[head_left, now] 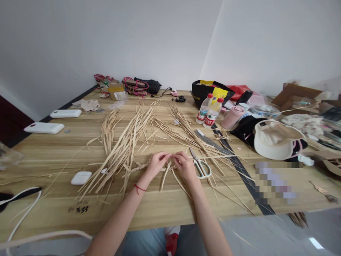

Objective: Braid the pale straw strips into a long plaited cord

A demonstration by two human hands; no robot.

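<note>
My left hand and my right hand meet fingertip to fingertip near the table's front middle. Both are closed in a pinch on pale straw strips at a braided straw piece, which runs behind the fingers. Loose strip ends hang below the hands. Just right of my right hand lie white-handled scissors, blades pointing up and left. A large bundle of straw strips spreads to the left of my left hand, and another bundle lies beyond and to the right.
Two red-capped bottles, a pink cup, a black bag and a white cap stand or lie at the right. White devices and a white case are at the left. Bags and cords line the back.
</note>
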